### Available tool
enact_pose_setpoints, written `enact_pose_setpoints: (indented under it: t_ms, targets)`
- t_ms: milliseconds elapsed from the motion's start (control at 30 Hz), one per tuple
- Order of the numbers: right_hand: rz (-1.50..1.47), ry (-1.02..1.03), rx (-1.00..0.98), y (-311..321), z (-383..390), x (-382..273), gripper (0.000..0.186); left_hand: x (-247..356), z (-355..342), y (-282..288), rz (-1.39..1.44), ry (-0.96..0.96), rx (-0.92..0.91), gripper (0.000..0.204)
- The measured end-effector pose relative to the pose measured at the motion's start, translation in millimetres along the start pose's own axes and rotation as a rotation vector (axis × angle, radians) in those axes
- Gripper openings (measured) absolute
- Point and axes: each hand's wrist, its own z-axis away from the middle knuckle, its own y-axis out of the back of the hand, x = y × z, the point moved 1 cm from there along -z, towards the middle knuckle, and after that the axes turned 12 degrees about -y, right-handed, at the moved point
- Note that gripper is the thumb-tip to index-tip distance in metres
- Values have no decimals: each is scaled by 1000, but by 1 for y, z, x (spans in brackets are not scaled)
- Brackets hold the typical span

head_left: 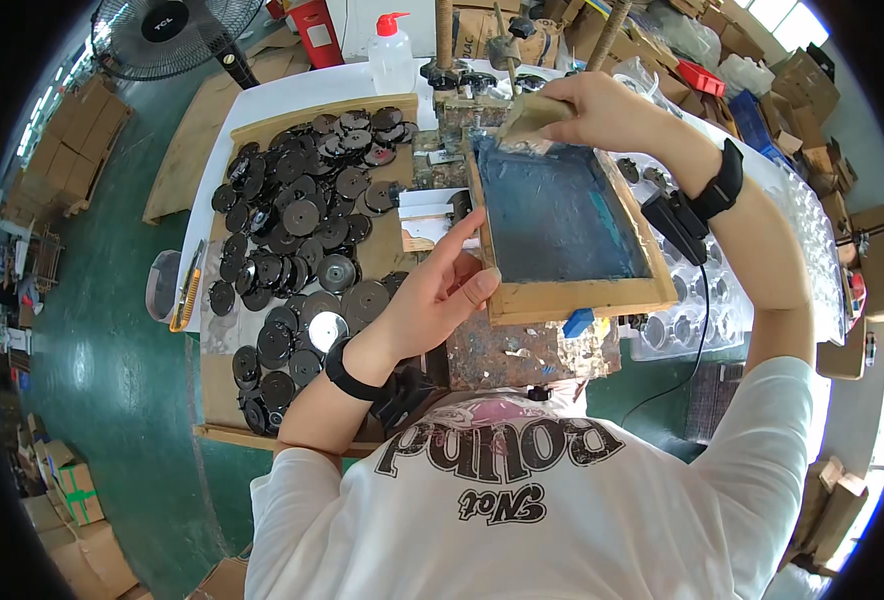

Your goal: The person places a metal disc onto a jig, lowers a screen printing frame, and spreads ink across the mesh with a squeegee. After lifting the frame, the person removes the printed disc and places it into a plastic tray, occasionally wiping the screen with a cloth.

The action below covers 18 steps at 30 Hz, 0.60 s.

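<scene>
A wooden screen-printing frame with dark blue, ink-smeared mesh lies before me, over a paint-stained base. My left hand is closed on its near left corner, thumb on the wood and index finger along the left rail. At the far end of the mesh, my right hand grips a squeegee with a pale, flat handle; its blade edge is hard to make out. Left of the frame, black round discs lie heaped on a wooden-edged board. A small white plate shows beside the left rail.
A clear bottle with a red cap stands at the back. Threaded posts rise behind the frame. Clear plastic trays holding round parts sit to the right. A fan stands far left. A black cable hangs from my right wrist.
</scene>
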Motion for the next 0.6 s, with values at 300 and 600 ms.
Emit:
enact_pose_setpoints:
  t_ms: [300,600]
  targets:
    - [-128,164,-179,-8,-7,-7,29,-3,2,0,-4,-15,-3,63]
    - [-150,140,-252,-1,12,-15,29,-6,2,-1,7,-33,9,64]
